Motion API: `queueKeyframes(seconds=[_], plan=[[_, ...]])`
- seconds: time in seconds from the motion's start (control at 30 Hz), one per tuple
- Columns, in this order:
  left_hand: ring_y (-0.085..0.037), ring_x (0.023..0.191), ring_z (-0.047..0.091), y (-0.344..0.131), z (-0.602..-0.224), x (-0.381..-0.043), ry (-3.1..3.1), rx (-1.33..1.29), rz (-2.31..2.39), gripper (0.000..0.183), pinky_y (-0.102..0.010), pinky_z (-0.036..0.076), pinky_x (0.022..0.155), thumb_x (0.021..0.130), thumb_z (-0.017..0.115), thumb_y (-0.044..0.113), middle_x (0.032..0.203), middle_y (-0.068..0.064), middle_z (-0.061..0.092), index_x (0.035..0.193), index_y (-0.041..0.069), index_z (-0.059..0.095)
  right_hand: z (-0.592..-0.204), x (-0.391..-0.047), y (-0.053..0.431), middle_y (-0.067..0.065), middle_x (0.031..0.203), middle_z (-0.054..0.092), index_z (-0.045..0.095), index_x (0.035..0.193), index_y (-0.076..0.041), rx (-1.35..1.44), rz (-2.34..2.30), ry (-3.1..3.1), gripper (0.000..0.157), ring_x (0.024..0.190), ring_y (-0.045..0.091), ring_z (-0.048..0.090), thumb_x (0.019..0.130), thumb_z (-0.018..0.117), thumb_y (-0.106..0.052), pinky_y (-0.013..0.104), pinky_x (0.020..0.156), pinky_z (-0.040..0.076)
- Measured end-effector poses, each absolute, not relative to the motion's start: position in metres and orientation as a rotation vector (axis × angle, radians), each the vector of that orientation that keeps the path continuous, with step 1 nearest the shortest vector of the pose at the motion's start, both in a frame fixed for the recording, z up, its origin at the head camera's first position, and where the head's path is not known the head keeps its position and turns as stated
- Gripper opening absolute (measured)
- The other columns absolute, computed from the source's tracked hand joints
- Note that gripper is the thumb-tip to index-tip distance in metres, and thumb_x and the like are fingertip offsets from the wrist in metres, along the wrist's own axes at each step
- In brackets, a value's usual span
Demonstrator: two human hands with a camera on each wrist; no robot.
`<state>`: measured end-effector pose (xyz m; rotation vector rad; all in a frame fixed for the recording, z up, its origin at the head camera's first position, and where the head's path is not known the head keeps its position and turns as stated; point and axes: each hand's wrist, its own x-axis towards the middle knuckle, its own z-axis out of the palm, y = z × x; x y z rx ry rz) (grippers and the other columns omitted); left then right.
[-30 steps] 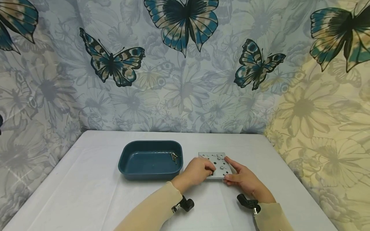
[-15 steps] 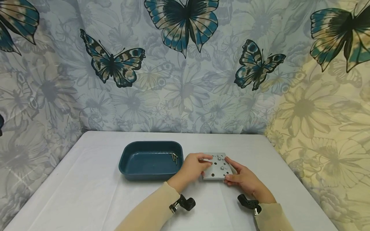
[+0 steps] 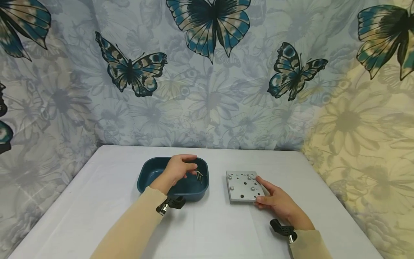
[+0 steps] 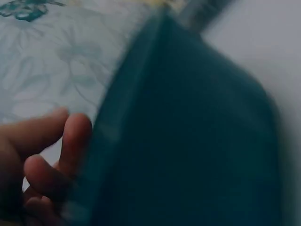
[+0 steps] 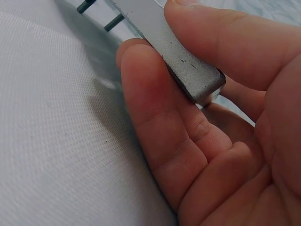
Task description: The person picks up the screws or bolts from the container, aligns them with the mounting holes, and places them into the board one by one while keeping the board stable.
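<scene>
My right hand (image 3: 279,203) grips the right edge of a grey metal plate (image 3: 237,194) with holes, thumb on top and fingers underneath. Several screws, such as one screw (image 3: 253,189), stand in its holes. Seen from the right wrist, screw shanks (image 5: 114,22) stick out below the plate (image 5: 188,70), which is held raised over the cloth. Over the blue tray (image 3: 191,196) hovers my left hand (image 3: 177,169), fingers loosely bent and nothing visible between them. Loose screws (image 3: 199,176) lie in the tray's right end, just beside its fingertips. The left wrist view is blurred.
A white cloth (image 3: 213,230) covers the table. Behind it hangs a butterfly-and-flower fabric backdrop (image 3: 210,108). Each wrist carries a black camera mount, such as the left mount (image 3: 173,202).
My left hand has left the metal plate and moved left over the tray, uncovering screws on the plate's left side. The right hand keeps its grip. The view has shifted slightly.
</scene>
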<state>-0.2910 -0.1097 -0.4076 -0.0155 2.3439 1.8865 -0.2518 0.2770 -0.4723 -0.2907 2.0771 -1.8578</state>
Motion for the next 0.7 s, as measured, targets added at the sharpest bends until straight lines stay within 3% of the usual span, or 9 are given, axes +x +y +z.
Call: queueKeyframes(seconds=[0.1, 0.3, 0.53, 0.7], plan=[[-0.018, 0.064, 0.067, -0.114, -0.418, -0.293, 2.465, 0.071, 1.603, 0.041, -0.029, 0.044, 0.050, 0.089, 0.076, 0.012, 0.097, -0.005, 0.071, 0.129, 0.018, 0.069, -0.472, -0.252, 0.279, 0.029, 0.152, 0.026, 0.020, 0.159, -0.008, -0.292, -1.858, 2.079, 0.093, 0.089, 0.031, 0.069, 0.086, 0.078, -0.004, 0.036, 0.075, 0.058], [-0.016, 0.050, 0.058, -0.114, -0.433, -0.297, 2.568, 0.168, 1.384, 0.041, -0.025, 0.040, 0.045, 0.084, 0.080, 0.008, 0.116, -0.009, 0.066, 0.123, 0.017, 0.073, -0.471, -0.252, 0.278, 0.029, 0.153, 0.025, 0.021, 0.159, -0.008, -0.298, -1.861, 2.076, 0.094, 0.089, 0.031, 0.069, 0.085, 0.078, -0.005, 0.036, 0.074, 0.058], [-0.014, 0.046, 0.054, -0.113, -0.442, -0.300, 2.581, 0.181, 1.345, 0.041, -0.024, 0.039, 0.043, 0.082, 0.080, 0.004, 0.086, -0.006, 0.068, 0.121, 0.015, 0.074, -0.471, -0.249, 0.276, 0.029, 0.150, 0.030, 0.022, 0.159, -0.009, -0.280, -1.853, 2.087, 0.093, 0.089, 0.030, 0.069, 0.085, 0.078, -0.005, 0.035, 0.074, 0.058], [-0.015, 0.048, 0.057, -0.111, -0.444, -0.300, 2.609, 0.185, 1.337, 0.040, -0.025, 0.045, 0.048, 0.081, 0.079, 0.001, 0.100, -0.006, 0.068, 0.119, 0.013, 0.075, -0.470, -0.249, 0.277, 0.028, 0.151, 0.029, 0.022, 0.159, -0.008, -0.284, -1.861, 2.081, 0.092, 0.089, 0.030, 0.069, 0.086, 0.077, -0.003, 0.035, 0.074, 0.058]])
